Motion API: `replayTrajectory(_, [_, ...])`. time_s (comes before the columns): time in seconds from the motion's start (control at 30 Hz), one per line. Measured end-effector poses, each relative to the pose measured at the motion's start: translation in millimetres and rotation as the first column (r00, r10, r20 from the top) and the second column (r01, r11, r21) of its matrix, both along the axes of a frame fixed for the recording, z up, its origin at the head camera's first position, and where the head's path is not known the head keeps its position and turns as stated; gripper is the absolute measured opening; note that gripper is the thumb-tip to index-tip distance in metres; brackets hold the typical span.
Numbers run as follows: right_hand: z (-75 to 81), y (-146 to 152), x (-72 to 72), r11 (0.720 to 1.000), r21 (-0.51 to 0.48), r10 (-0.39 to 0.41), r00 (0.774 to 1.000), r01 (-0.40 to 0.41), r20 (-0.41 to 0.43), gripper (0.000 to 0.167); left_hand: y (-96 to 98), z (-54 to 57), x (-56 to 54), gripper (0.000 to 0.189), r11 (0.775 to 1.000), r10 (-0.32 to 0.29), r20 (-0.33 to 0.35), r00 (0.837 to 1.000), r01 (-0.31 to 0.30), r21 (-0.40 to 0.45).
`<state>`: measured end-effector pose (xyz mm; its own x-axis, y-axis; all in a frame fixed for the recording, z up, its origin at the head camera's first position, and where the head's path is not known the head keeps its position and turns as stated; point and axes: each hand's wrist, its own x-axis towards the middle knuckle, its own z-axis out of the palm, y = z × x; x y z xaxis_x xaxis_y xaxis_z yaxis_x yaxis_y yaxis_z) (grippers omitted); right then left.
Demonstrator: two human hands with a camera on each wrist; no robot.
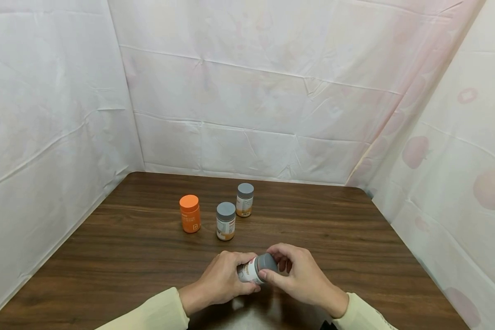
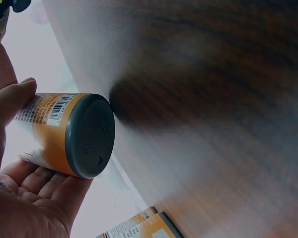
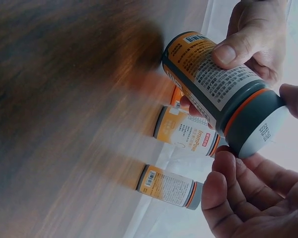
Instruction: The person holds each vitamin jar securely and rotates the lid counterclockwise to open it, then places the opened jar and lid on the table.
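Note:
Tilted sideways just above the table, a grey supplement bottle with a white and orange label (image 1: 249, 272) is gripped round its body by my left hand (image 1: 222, 279). The thumb and fingers of my right hand (image 1: 299, 274) pinch the bottle's grey cap (image 1: 267, 261) at its edge. An orange ring shows under that cap (image 3: 256, 124) in the right wrist view. Toward the table points the dark bottle base (image 2: 92, 136), beside a printed barcode. Part of the label lies hidden under the left fingers.
Beyond the hands stand an orange bottle (image 1: 190, 214) and two grey-capped bottles, one nearer (image 1: 226, 222) and one farther back (image 1: 245, 200). Everything is on a dark wooden table (image 1: 338, 229), with pale sheets (image 1: 247, 91) hanging round its back and sides.

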<state>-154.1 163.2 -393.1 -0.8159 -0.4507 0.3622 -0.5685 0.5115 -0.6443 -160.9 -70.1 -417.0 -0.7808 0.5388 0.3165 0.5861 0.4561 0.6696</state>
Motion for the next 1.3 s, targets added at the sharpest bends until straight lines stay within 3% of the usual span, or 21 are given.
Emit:
replayTrajectory(0.47, [1.3, 2.1, 0.7, 0.998, 0.028, 0.053, 0.993, -0.051, -0.102, 0.035, -0.2, -0.9, -1.1, 0.038, 1.000, 0.006, 0.010, 1.000, -0.006, -0.012])
replayTrajectory(0.9, [2.2, 3.6, 0.0, 0.994, 0.012, 0.111, 0.985, -0.110, -0.134, 0.044, -0.9, 0.2, -1.6, 0.039, 1.000, 0.019, 0.011, 1.000, -0.019, -0.011])
replayTrajectory(1.3, [2.8, 3.4, -1.0, 0.976, -0.008, 0.212, 0.960, -0.218, -0.185, 0.060, -2.3, 0.8, -1.2, 0.045, 1.000, 0.025, 0.043, 0.999, -0.024, -0.012])
